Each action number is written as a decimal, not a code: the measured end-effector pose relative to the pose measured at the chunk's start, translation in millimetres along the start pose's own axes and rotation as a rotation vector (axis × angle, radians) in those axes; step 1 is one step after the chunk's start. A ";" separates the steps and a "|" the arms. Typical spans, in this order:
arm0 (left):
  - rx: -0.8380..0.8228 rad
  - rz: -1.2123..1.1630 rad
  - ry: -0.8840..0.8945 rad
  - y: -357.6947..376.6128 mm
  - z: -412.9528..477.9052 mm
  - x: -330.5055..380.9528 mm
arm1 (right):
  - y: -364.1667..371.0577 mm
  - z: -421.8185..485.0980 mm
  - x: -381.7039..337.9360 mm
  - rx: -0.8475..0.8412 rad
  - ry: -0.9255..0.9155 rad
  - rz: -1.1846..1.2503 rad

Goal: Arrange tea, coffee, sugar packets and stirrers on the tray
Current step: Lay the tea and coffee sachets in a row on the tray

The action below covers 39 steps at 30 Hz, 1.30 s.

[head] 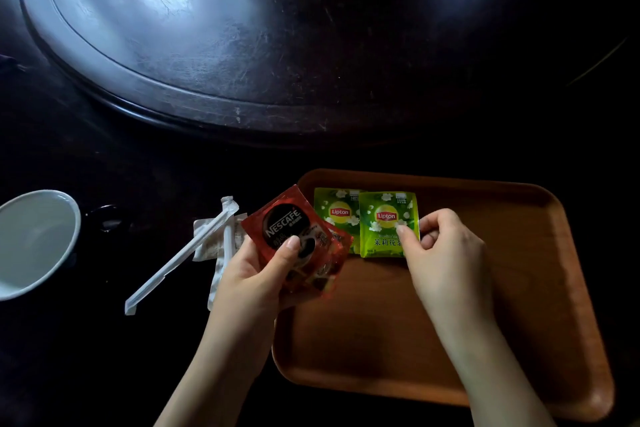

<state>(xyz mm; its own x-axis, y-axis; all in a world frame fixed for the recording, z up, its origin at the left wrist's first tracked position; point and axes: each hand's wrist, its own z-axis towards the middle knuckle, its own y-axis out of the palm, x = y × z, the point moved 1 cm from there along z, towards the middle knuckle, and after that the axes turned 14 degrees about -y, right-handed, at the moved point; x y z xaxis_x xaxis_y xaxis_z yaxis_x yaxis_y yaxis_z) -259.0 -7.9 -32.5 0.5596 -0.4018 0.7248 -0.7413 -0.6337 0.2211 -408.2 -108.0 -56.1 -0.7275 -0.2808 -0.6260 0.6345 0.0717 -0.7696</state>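
Note:
An orange-brown tray (485, 322) lies on the dark table in front of me. Two green Lipton tea packets lie side by side at its far left end; my right hand (446, 253) pinches the right tea packet (381, 222), and the left tea packet (334, 211) is partly covered. My left hand (256, 274) holds red Nescafe coffee packets (294, 236) over the tray's left edge, thumb on top. White wrapped stirrers (180, 253) and white sugar packets (207, 243) lie on the table left of the tray, partly hidden by my left hand.
A white cup (31, 243) with a dark outside stands at the left edge of the table. A large dark round turntable (242, 45) fills the far side, its raised rim just beyond the tray.

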 end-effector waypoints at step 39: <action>-0.065 0.104 0.000 11.6 7.8 -11.9 | -37.9 -10.9 23.3 0.076 0.265 0.676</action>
<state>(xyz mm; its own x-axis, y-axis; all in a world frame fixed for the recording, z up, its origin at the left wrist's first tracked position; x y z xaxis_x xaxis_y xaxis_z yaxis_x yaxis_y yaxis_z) -271.4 -15.7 -43.7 0.4786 -0.4632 0.7459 -0.8176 -0.5447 0.1864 -452.0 -106.8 -42.9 -0.2026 0.0428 -0.9783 0.9769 0.0781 -0.1989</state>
